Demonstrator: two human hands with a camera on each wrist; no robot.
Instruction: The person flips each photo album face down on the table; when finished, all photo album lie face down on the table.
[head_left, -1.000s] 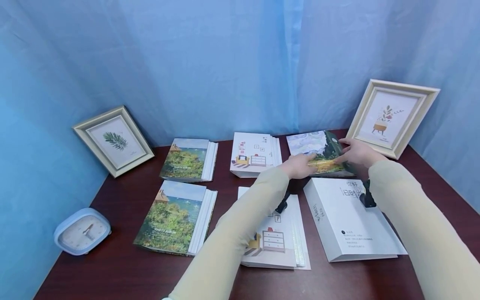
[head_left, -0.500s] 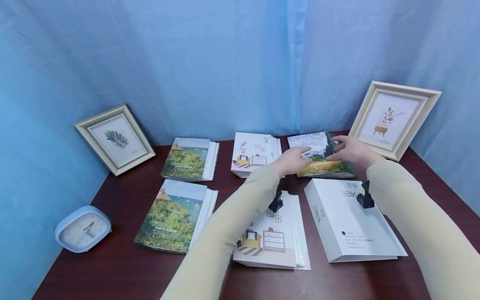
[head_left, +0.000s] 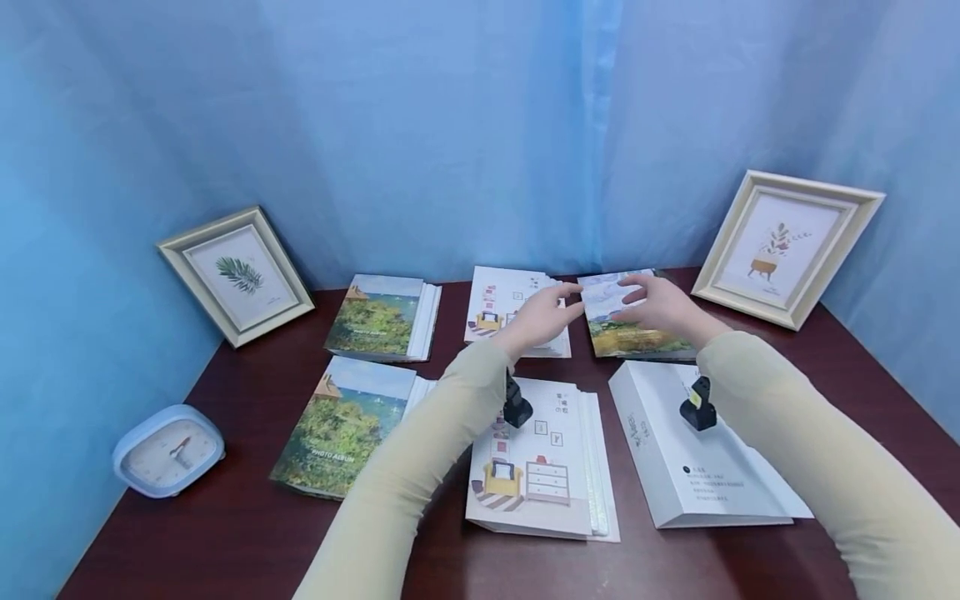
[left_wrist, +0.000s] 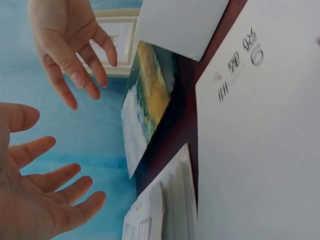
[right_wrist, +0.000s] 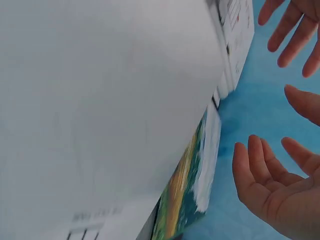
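Note:
My left hand (head_left: 542, 317) hovers above the back middle album (head_left: 504, 293), which has a white cover with a drawn armchair and drawers. My right hand (head_left: 660, 308) is over the painted-landscape album (head_left: 611, 333) at the back right, partly hiding it. Both hands are empty, with fingers spread and slightly bent. In the left wrist view the left hand (left_wrist: 45, 190) appears apart from the albums, palm showing. The right hand (right_wrist: 285, 190) likewise touches nothing in the right wrist view. Below the arms lie a white armchair album (head_left: 540, 500) and a thick white album (head_left: 720, 475).
Two seaside photo albums (head_left: 378, 312) lie one before the other on the left of the dark table (head_left: 225, 542). A blue clock (head_left: 168, 450) stands at the left edge. Picture frames (head_left: 236, 275) lean at both back corners, before a blue curtain (head_left: 420, 125).
Both hands have come off the painted-landscape album. The left hand has moved left, over the back middle album; the right has shifted slightly left and lifted. The landscape album stays in place.

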